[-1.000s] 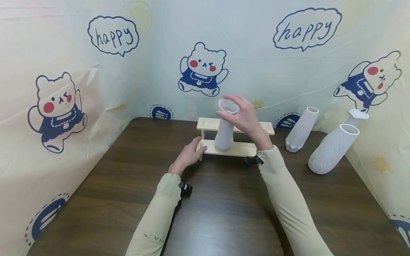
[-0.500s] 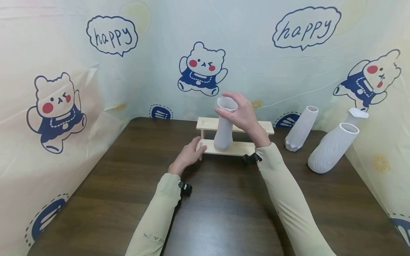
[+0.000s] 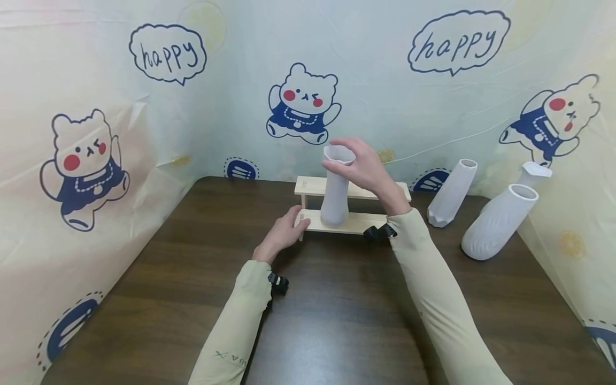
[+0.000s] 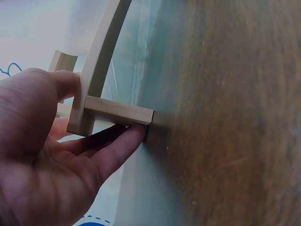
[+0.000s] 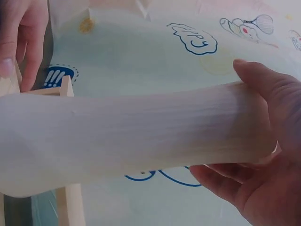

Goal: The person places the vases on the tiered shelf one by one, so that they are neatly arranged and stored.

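Note:
A white vase [image 3: 334,200] with a wavy rim stands upright on the lower board of a two-step wooden stand [image 3: 313,186]. My right hand [image 3: 363,166] holds this vase near its rim, thumb on one side and fingers on the other, as the right wrist view also shows. At the stand's left end, my left hand [image 3: 284,230] grips the lower board. In the left wrist view, the thumb lies against the board and the fingers [image 4: 120,150] reach round the stand's leg [image 4: 122,113]. The right hand's fingers are partly hidden behind the vase.
Several other white vases stand at the right of the dark wooden table [image 3: 308,321]: a faceted one [image 3: 452,195], a ribbed one [image 3: 498,224], and one [image 3: 531,174] partly hidden behind it. A printed curtain [image 3: 375,96] hangs along the back and sides.
My right hand and the vase have shifted slightly left along the lower board. The left hand keeps its place on the stand's left end.

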A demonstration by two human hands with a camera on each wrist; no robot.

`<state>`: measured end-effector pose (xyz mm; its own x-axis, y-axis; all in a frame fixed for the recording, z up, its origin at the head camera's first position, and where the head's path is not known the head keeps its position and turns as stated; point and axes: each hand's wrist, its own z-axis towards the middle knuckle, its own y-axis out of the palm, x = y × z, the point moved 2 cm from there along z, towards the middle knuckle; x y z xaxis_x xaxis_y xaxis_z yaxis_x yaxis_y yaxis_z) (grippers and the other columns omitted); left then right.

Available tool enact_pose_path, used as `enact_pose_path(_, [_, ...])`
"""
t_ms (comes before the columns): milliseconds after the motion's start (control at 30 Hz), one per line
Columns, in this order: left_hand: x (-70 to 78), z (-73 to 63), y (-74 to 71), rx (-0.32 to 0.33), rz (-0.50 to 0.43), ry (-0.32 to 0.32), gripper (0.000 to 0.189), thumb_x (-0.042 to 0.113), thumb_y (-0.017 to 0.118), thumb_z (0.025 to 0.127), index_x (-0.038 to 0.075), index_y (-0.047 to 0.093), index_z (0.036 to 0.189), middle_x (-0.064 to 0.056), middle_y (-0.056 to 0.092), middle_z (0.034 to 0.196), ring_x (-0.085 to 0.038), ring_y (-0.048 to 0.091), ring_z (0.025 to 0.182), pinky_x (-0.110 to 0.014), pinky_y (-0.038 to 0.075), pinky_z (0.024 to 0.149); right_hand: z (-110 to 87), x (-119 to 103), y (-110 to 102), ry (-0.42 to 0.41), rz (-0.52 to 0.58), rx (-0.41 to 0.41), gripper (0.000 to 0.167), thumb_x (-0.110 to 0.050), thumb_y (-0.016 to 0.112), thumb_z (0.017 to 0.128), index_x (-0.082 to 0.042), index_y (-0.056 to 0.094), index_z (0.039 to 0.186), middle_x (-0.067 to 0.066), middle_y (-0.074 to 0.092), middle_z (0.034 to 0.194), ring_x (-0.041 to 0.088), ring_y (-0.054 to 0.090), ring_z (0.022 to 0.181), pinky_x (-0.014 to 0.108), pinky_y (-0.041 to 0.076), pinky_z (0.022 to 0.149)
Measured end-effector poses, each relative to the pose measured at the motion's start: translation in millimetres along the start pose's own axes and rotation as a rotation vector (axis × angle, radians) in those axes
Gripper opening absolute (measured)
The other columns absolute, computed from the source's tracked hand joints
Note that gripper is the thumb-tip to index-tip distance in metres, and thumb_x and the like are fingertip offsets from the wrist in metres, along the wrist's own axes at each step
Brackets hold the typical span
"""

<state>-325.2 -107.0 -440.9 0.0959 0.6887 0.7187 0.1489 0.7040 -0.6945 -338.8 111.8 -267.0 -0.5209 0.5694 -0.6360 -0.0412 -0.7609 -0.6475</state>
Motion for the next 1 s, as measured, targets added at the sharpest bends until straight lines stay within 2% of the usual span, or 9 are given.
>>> enact_pose_path(300, [0.2,0.1,0.4,0.006,0.004,0.006,0.067,0.048,0.05,0.099,0.015,0.029,0.153,-0.012,0.04,0.155,-0.031,0.042,0.141,-0.053,0.035,0.114,-20.0,5.3,-17.1,0.024,0.034,0.042,0.064,-0.043,0.069,0.089,-0.014,0.048,0.143,0.009,0.049,0.146,0.027,0.053,0.125,0.047,0.049,0.102])
enact_pose_path(533, [0.0,-1.3,-0.4,0.006,0.005,0.006,0.066,0.046,0.05,0.1,0.014,0.028,0.153,-0.013,0.039,0.155,-0.032,0.042,0.141,-0.054,0.035,0.114,-38.7,17.6,-24.6,0.037,0.049,0.075,0.064,-0.043,0.069,0.09,-0.017,0.047,0.144,0.007,0.048,0.146,0.029,0.055,0.126,0.048,0.05,0.1])
enact_pose_path(1000, [0.1,-2.2,0.2,0.019,0.019,0.011,0.066,0.047,0.05,0.1,0.014,0.029,0.153,-0.012,0.041,0.155,-0.031,0.042,0.141,-0.052,0.035,0.114,-82.5,32.8,-39.8,-0.072,-0.012,0.183,0.052,-0.029,0.068,0.093,-0.009,0.051,0.139,0.01,0.055,0.137,0.03,0.06,0.117,0.051,0.054,0.093])
